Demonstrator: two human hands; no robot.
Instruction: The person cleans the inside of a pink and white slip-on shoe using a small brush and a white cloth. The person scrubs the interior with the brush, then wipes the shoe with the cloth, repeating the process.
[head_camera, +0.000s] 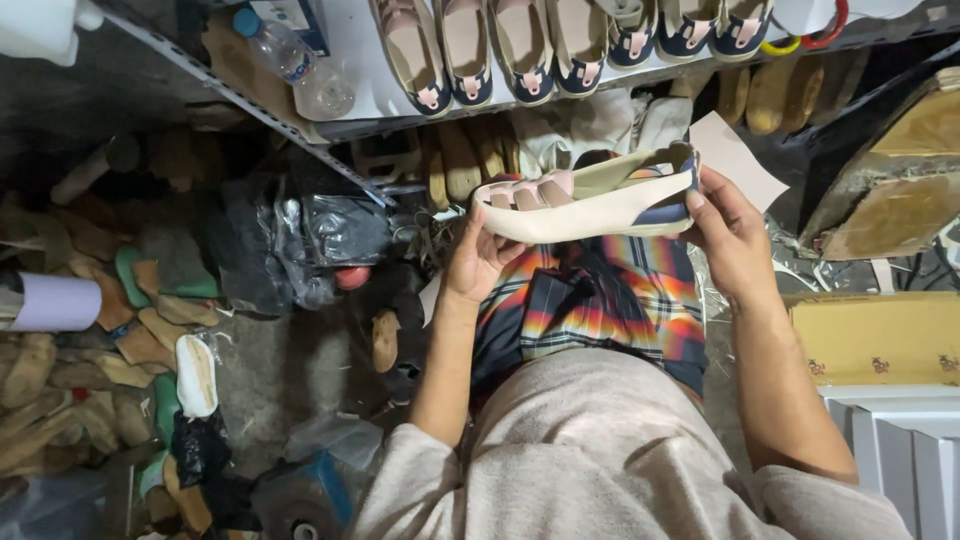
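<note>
Cream sandal (590, 200): I am gripping its toe in my left hand (478, 262), heel in my right hand (735, 240), below the shelf (345, 60); steadying both ends evenly

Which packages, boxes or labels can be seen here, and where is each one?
Plastic bottle: lying on the white shelf at top left, clear, blue cap.
Blue and white box: behind the bottle, partly cut off.
Cardboard box: at right, beside the right hand's forearm, flat, tan, small printed figures.

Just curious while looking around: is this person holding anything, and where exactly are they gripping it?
Yes, one cream shoe. The left hand supports its toe end from below; the right hand grips the heel end.
</note>
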